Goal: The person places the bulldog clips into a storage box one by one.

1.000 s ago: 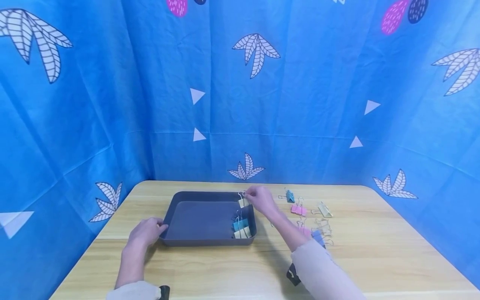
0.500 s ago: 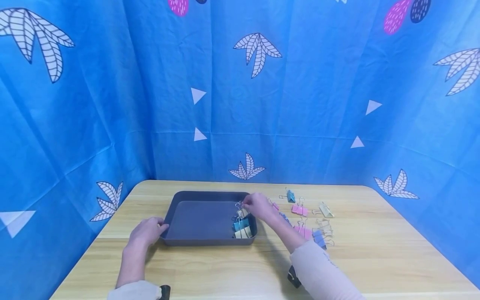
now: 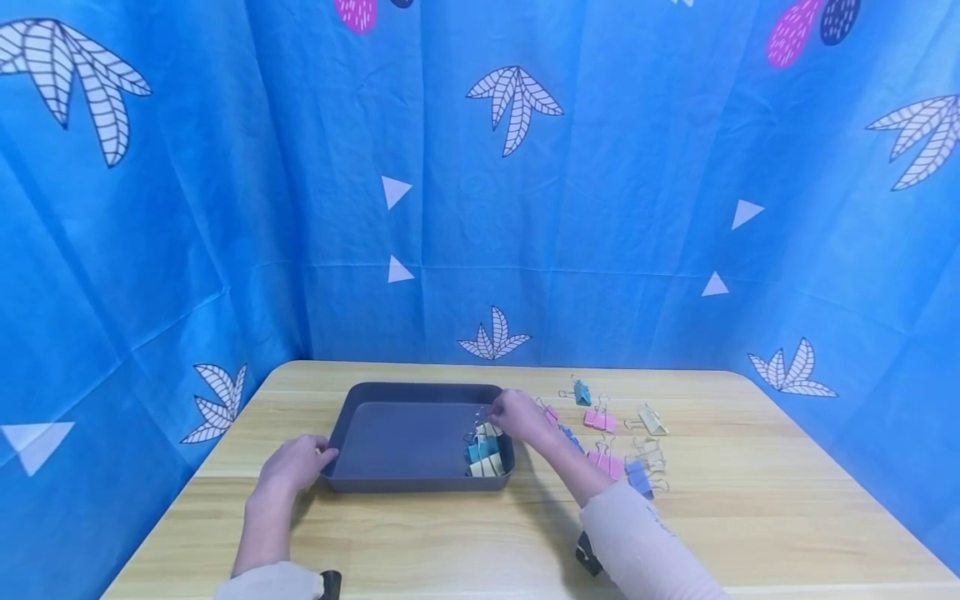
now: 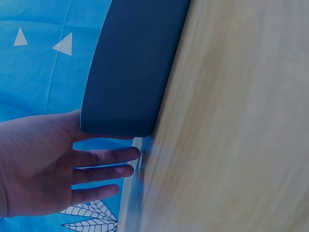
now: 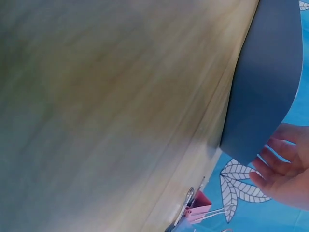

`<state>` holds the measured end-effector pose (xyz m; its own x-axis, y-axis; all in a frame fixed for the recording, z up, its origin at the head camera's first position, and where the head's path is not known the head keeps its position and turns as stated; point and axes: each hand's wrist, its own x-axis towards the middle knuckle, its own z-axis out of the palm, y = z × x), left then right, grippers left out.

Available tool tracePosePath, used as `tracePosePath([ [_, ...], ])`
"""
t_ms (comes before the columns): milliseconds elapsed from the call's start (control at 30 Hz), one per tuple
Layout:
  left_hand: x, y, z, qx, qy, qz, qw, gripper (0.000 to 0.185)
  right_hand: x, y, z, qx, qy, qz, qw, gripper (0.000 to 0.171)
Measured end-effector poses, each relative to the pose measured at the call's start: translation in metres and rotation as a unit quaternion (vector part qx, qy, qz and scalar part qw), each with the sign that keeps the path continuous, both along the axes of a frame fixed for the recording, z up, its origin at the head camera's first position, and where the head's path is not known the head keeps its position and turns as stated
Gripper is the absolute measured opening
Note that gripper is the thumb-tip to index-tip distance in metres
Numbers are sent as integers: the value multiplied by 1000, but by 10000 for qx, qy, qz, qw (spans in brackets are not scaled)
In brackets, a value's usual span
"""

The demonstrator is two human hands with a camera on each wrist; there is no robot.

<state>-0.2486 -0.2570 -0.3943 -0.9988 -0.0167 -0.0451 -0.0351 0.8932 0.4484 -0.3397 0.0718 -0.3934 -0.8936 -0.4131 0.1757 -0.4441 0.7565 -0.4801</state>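
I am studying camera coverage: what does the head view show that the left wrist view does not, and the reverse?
Only the head view shows the right hand and clips, some in the tray, some on the table. Only the left wrist view shows the palm side of the left hand, with three fingers clear of the tray. Both show the left hand, tray, table and curtain.

Creased blue cloth walls (image 3: 480, 225), printed white leaves (image 3: 515, 108), pale triangles (image 3: 745, 214); light wood-grain table (image 3: 787, 500), rounded far corners.
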Motion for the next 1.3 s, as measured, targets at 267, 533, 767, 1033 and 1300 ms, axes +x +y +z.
tracePosePath([
  [267, -1, 0, -1, 22, -37, 16, 10000, 39, 2, 1, 4, 27, -227, 51, 9997, 9],
  [533, 0, 0, -2, 66, -78, 27, 9999, 39, 9, 8, 13, -93, 20, 236, 9997, 11],
  [767, 0, 0, -2, -11, -21, 1, 10000, 39, 24, 22, 27, -533, 202, 325, 9978, 14],
  [1033, 0, 1, 1, -61, -20, -19, 10000, 38, 44, 46, 51, -1236, 507, -51, 9910, 18],
  [1300, 1, 3, 2, -16, -75, 3, 10000, 39, 59, 66, 64, -1766, 653, -25, 9821, 18],
])
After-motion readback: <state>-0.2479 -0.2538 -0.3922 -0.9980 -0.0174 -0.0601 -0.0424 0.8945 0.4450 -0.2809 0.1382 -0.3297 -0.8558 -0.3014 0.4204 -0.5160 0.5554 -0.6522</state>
